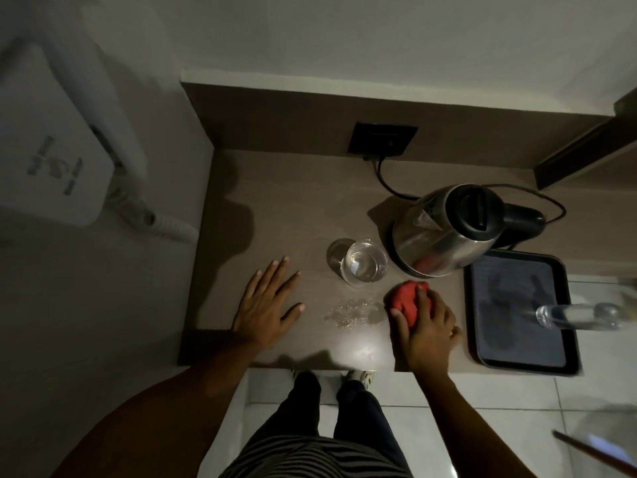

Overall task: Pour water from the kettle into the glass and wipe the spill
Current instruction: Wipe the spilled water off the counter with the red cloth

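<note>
Spill of scattered water droplets on the brown counter, near the front edge, between the two hands and just in front of the glass. Glass upright, holding clear water, just left of the kettle and apart from it. Kettle of polished steel with black lid and black handle pointing right, standing at the right rear of the counter, its cord running back to a dark wall socket. Red cloth bunched on the counter, just right of the spill and just in front of the kettle base, its red reflected in the steel. Right hand on top of the cloth, fingers curled over it and pressing it down, thumb at its near side. Left hand flat on the counter left of the spill, palm down, fingers extended and slightly spread, holding nothing. Dark tray at the right end of the counter, beside the right hand, with a clear bottle lying across its right side, blurred. White appliance with a coiled cord on the wall at far left. Striped shirt, dark trousers and shoes visible below the counter edge, on a pale tiled floor.
</note>
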`<state>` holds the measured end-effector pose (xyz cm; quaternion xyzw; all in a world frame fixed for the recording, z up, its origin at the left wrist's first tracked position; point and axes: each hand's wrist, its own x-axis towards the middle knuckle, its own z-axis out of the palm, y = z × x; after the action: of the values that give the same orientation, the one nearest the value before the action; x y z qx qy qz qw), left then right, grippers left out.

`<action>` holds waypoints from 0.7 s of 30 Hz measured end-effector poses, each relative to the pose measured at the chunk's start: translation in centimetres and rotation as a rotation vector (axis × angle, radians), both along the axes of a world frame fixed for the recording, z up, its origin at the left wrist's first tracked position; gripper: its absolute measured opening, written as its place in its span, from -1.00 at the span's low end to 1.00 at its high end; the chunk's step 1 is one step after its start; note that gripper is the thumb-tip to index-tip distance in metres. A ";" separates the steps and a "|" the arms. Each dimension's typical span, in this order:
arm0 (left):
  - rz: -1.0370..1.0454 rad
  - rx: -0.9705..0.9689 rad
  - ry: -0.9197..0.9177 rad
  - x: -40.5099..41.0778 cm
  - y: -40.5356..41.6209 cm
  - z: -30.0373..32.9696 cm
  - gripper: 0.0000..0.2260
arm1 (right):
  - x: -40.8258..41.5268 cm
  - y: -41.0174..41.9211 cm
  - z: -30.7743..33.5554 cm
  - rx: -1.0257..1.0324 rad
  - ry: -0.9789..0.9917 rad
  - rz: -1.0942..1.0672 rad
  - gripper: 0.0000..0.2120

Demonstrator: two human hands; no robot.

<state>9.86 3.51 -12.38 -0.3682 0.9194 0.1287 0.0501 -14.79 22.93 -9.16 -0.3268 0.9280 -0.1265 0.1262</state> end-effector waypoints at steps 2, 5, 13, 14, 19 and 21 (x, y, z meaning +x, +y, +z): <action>0.011 -0.006 0.006 0.2 0.0 -0.4 -0.43 | 0.7 -0.1 -0.8 0.006 0.029 -0.039 -0.32; 0.020 0.004 0.029 0.3 0.0 -0.8 -0.47 | 2.9 -1.1 -1.3 -0.017 0.068 -0.139 -0.33; 0.045 -0.002 0.176 0.6 -0.3 -1.2 -0.57 | 16.1 -6.6 -2.2 0.027 -0.049 0.188 -0.25; 0.058 -0.008 0.194 0.5 -0.3 -1.1 -0.57 | 15.9 -6.5 -2.3 0.003 -0.062 0.245 -0.24; 0.066 0.023 0.211 0.6 -0.1 0.0 -0.57 | 7.5 -3.1 -2.0 -0.129 0.096 0.445 -0.44; 0.076 0.045 0.189 0.4 0.1 0.3 -0.56 | 2.8 -1.3 -1.6 -0.108 0.137 0.193 -0.44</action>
<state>10.29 3.60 -12.07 -0.3879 0.9022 0.1855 -0.0336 -12.02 21.65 -10.77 -0.4289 0.8905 -0.1410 0.0563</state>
